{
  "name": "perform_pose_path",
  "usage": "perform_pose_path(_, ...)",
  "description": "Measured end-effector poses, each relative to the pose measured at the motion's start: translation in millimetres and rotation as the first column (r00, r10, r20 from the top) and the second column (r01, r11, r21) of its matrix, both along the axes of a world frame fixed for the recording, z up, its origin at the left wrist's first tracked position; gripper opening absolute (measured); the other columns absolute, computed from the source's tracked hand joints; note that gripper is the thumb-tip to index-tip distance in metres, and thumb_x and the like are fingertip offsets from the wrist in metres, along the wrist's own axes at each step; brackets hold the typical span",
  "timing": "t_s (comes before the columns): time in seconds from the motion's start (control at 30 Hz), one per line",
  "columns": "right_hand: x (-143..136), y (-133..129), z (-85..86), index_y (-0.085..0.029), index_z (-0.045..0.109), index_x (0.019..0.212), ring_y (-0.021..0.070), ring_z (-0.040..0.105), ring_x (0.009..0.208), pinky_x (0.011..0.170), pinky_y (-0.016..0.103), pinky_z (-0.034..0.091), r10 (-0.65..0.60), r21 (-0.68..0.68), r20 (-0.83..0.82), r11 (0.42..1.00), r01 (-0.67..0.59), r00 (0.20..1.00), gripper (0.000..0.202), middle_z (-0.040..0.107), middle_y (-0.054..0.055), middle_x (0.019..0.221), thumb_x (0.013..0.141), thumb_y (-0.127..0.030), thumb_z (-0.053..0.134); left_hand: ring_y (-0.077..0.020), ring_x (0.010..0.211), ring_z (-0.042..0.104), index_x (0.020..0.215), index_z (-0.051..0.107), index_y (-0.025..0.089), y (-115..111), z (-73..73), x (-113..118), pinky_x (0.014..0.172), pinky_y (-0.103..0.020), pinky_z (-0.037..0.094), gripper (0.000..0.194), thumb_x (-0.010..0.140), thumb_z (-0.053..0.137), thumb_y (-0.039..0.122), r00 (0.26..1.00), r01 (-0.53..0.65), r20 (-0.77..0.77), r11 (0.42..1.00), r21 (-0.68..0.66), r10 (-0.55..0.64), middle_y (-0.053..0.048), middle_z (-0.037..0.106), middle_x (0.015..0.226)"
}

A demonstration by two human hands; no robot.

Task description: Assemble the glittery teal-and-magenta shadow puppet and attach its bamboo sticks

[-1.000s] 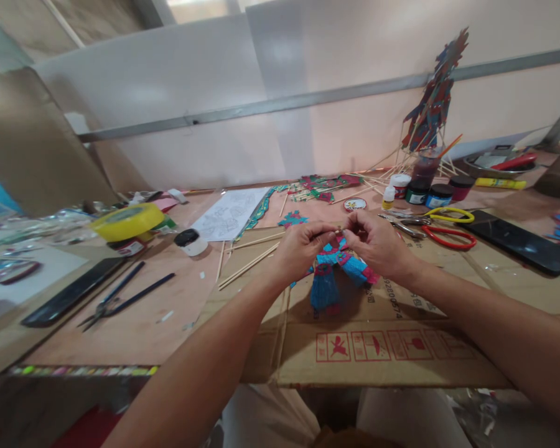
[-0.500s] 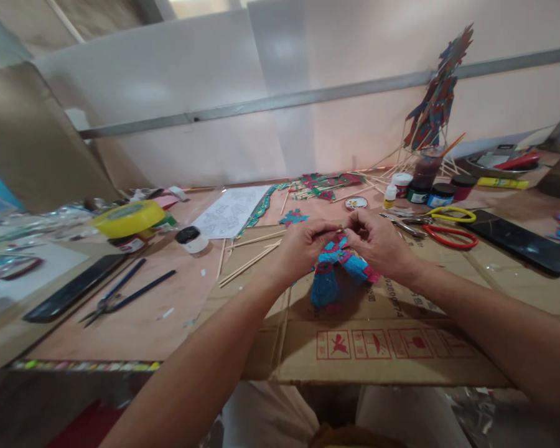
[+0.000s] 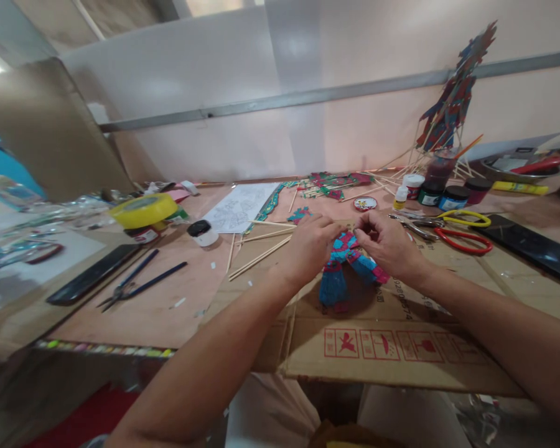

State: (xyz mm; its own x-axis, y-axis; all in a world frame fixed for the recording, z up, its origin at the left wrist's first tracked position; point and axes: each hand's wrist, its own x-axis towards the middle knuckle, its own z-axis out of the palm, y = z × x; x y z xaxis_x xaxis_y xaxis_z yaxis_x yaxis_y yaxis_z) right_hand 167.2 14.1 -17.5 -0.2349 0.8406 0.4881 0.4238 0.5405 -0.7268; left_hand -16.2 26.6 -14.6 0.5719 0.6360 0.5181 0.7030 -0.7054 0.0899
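Note:
A blue and magenta painted cut-out figure (image 3: 333, 283), with two leg-like parts spread apart, is at the middle of the cardboard sheet (image 3: 303, 348). My left hand (image 3: 308, 249) is closed on its upper edge, fingers curled over the top. Just to the right, my right hand (image 3: 392, 246) is closed in a pinch beside the figure's upper right side. Whatever lies between those fingertips is too small to make out. Behind the left hand lies a small blue and red painted piece (image 3: 300, 214), partly covered.
Thin wooden sticks (image 3: 260, 258) lie left of my hands, near pliers (image 3: 126, 289) and a black-lidded jar (image 3: 202, 233). On the right are red-handled scissors (image 3: 464, 241), a phone (image 3: 532, 249), a small glue bottle (image 3: 400, 198) and paint jars (image 3: 453, 198). A line drawing (image 3: 240, 208) lies behind.
The whole view has shifted, so the table items appear farther right. My right hand's fingertips have come apart from the left hand's, leaving a small gap. The figure stays under my left hand.

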Motion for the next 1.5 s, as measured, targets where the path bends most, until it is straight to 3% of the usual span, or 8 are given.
perform_pose_path(0.13, 0.0, 0.0, -1.7, -0.020, 0.050, 0.074, 0.0112, 0.044, 0.056, 0.051, 0.025, 0.034, -0.007, 0.010, 0.019, 1.000, 0.007, 1.000, 0.007, 0.050, -0.003, 0.064, 0.081, -0.020, 0.052, -0.0213, 0.092, 0.063, 0.100, 0.071, 0.016, 0.9, -2.0, 0.2, 0.092, -0.039, 0.045, 0.020, 0.091, 0.053, 0.016, 1.000, 0.007, 0.013, 1.000, -0.012, -0.007, -0.008, 0.072, 0.093)
perform_pose_path(0.37, -0.3, -3.1, 3.0, -0.021, 0.047, 0.073, 0.0108, 0.045, 0.055, 0.051, 0.025, 0.034, 0.010, 0.006, -0.017, 1.000, -0.010, 1.000, 0.009, 0.048, -0.003, 0.062, 0.081, -0.023, 0.050, -0.0155, 0.087, 0.068, 0.105, 0.072, 0.019, -1.8, 2.4, 5.1, 0.081, -0.027, 0.051, 0.022, 0.091, 0.055, 0.017, 0.926, 0.161, 0.371, 0.959, -0.233, -0.065, -0.004, 0.075, 0.096)
perform_pose_path(0.53, -1.1, -3.6, 3.3, -0.021, 0.045, 0.073, 0.0106, 0.044, 0.054, 0.050, 0.025, 0.034, -0.002, 0.012, -0.042, 1.000, 0.002, 0.999, 0.009, 0.047, -0.003, 0.063, 0.080, -0.023, 0.049, -0.0150, 0.086, 0.068, 0.104, 0.073, 0.019, -2.1, 5.3, 5.1, 0.080, -0.026, 0.052, 0.023, 0.089, 0.056, 0.018, 0.876, 0.241, 0.480, 0.906, -0.348, -0.048, -0.003, 0.076, 0.096)
perform_pose_path(0.83, -1.3, -2.9, 4.3, -0.020, 0.045, 0.072, 0.0106, 0.044, 0.057, 0.052, 0.024, 0.035, -0.011, 0.028, -0.027, 1.000, 0.012, 1.000, 0.009, 0.047, -0.003, 0.063, 0.080, -0.020, 0.050, -0.0156, 0.087, 0.068, 0.091, 0.074, 0.018, -2.9, 5.6, 5.5, 0.079, -0.026, 0.052, 0.017, 0.087, 0.057, 0.020, 0.843, 0.293, 0.538, 0.849, -0.440, -0.012, -0.004, 0.075, 0.094)
perform_pose_path(1.07, -1.9, -2.2, 3.2, -0.020, 0.046, 0.072, 0.0109, 0.043, 0.057, 0.052, 0.024, 0.034, -0.017, 0.048, -0.015, 0.999, 0.017, 1.000, 0.009, 0.047, -0.003, 0.063, 0.079, -0.019, 0.050, -0.0166, 0.088, 0.067, 0.099, 0.074, 0.017, -1.6, 3.3, 4.2, 0.076, -0.027, 0.052, 0.021, 0.088, 0.056, 0.020, 0.842, 0.287, 0.540, 0.844, -0.454, 0.004, -0.006, 0.075, 0.094)
perform_pose_path(1.5, -1.3, -4.2, 5.6, -0.020, 0.046, 0.072, 0.0109, 0.044, 0.057, 0.053, 0.024, 0.034, -0.021, 0.060, 0.023, 0.998, 0.020, 1.000, 0.009, 0.049, -0.003, 0.063, 0.079, -0.017, 0.050, -0.0159, 0.083, 0.067, 0.086, 0.073, 0.017, -2.2, 5.7, 4.3, 0.077, -0.027, 0.052, 0.019, 0.087, 0.055, 0.021, 0.845, 0.287, 0.534, 0.838, -0.465, 0.007, -0.005, 0.074, 0.088)
